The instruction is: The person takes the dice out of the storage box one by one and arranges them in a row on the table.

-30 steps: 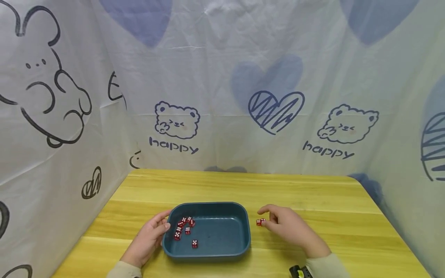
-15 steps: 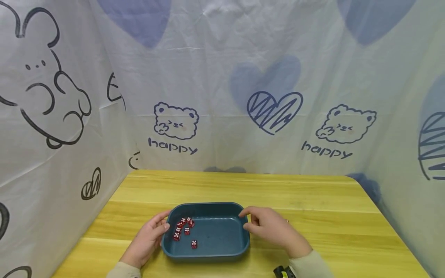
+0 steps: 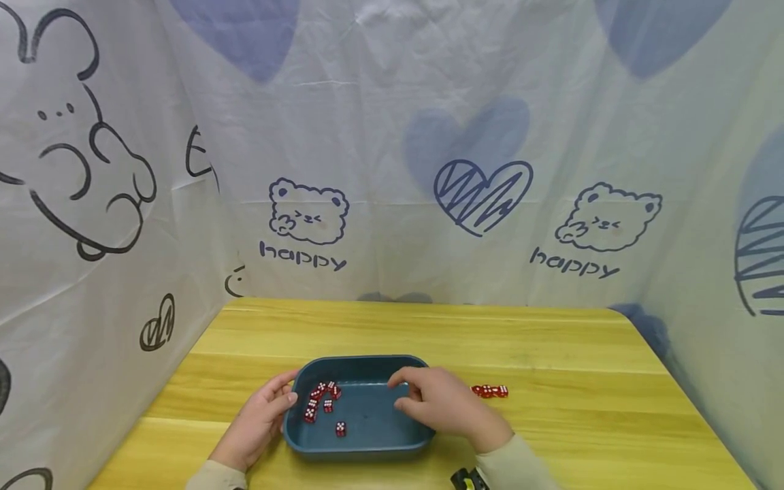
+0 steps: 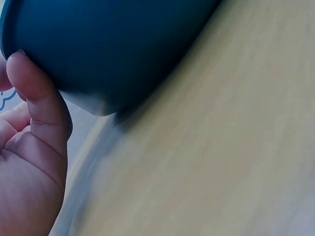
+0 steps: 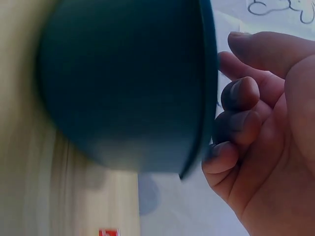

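Observation:
A dark teal tray point(image 3: 361, 449) stands on the table, with several red dice point(image 3: 328, 406) lying loose in its left part. My left hand point(image 3: 260, 415) grips the tray's left side, thumb at the rim and the other fingers along the outside; its thumb point(image 4: 37, 83) shows against the tray wall in the left wrist view. Over the right end of the tray is my right hand point(image 3: 444, 405). In the right wrist view its thumb point(image 5: 266, 49) and index finger are apart with nothing seen between them, and the other fingers bend loosely toward the palm.
Partly hidden behind the right hand, a row of red dice point(image 3: 490, 391) lies on the yellow wood-grain table point(image 3: 582, 408). White cloth walls point(image 3: 392, 258) with printed drawings stand at the back and both sides.
My right hand has moved left from beside the dice on the table, across the tray's right rim to over its inside, uncovering more of the row. The left hand stays on the tray.

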The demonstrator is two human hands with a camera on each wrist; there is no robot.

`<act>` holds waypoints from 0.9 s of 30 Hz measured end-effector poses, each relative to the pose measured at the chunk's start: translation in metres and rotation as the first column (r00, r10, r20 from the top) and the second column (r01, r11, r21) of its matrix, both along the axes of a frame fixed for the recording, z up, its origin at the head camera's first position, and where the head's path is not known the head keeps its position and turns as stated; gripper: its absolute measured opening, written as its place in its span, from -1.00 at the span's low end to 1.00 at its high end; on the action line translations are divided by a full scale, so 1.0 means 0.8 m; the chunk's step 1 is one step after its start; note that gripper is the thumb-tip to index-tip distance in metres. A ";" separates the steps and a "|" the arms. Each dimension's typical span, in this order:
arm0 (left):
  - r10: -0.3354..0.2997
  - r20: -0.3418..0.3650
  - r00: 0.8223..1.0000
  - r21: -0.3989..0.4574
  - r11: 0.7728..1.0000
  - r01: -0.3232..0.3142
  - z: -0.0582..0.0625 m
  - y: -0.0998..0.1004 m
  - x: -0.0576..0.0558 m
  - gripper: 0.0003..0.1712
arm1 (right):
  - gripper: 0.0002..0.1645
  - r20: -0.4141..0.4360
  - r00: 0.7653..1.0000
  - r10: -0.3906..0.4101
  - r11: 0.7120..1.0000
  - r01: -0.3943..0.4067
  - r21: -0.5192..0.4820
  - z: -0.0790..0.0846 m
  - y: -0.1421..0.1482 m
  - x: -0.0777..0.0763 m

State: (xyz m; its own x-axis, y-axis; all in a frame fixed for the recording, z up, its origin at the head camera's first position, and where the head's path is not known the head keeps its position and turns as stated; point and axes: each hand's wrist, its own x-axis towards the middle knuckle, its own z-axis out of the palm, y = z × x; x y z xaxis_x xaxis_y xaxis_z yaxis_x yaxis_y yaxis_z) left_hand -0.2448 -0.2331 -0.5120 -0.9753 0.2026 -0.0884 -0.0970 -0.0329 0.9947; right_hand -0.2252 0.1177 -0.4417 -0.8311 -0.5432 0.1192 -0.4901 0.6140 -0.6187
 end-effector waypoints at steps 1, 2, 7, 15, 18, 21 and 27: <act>0.001 0.000 1.000 0.001 1.000 -0.001 0.000 0.000 0.000 -0.36 | -0.74 0.002 1.000 0.006 1.000 -0.006 0.002 0.000 -0.005 0.000; 0.000 0.001 1.000 0.002 1.000 0.000 0.000 0.000 0.000 -0.36 | -0.74 0.005 1.000 0.013 1.000 -0.013 0.002 0.000 -0.010 0.000; -0.028 -0.010 1.000 0.004 1.000 0.028 0.003 0.000 0.002 -0.35 | -0.74 0.037 0.998 0.046 0.999 -0.046 -0.001 -0.001 -0.035 -0.001; -0.034 -0.009 0.999 0.000 0.999 0.034 0.007 0.003 0.005 -0.34 | -0.71 0.020 0.998 0.052 0.997 -0.053 0.062 -0.006 -0.068 -0.004; -0.032 -0.012 0.999 0.006 0.999 0.032 0.008 0.003 0.005 -0.33 | -0.70 0.027 0.998 0.054 0.996 -0.055 0.068 -0.010 -0.080 -0.006; -0.023 -0.010 1.000 0.010 1.000 0.024 0.008 0.003 0.006 -0.34 | -0.70 0.034 0.998 0.057 0.995 -0.060 0.079 -0.017 -0.090 -0.009; -0.027 -0.007 1.000 0.010 1.000 0.027 0.007 0.003 0.006 -0.33 | -0.72 0.043 0.997 0.071 0.987 -0.077 0.141 -0.030 -0.106 -0.012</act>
State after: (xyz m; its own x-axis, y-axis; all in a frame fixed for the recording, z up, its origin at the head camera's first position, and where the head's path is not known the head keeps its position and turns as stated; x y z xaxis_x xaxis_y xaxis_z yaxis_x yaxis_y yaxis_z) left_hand -0.2403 -0.2309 -0.5063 -0.9701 0.2294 -0.0792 -0.0908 -0.0409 0.9950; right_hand -0.2348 0.0333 -0.4655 -0.7904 -0.6125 0.0054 -0.5151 0.6599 -0.5470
